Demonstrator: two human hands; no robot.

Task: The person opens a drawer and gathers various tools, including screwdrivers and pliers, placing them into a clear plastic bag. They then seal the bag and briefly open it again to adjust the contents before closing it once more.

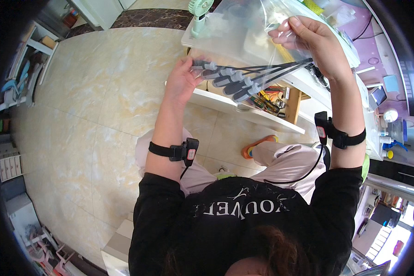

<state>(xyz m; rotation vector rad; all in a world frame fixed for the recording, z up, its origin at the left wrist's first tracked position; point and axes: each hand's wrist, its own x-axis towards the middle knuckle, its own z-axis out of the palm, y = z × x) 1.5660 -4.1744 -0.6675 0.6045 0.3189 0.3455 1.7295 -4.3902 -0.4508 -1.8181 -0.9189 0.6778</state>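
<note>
A clear plastic bag (262,45) is stretched between my two hands, over the desk and the open drawer. Several slim tools (233,81), seemingly screwdrivers, show through the film. They have dark handles, light grey collars and thin black shafts that converge to the right. At the handle end, my left hand (183,81) pinches the bag's edge beside the uppermost handle. Up at the right, my right hand (308,39) grips the film between thumb and fingers.
Below the bag, a white drawer (227,107) stands pulled out, with assorted hand tools (270,101) inside. A green fan (198,19) is on the desk's left corner. Along the right lie cables, a small mirror-like device (378,96) and bottles (385,139).
</note>
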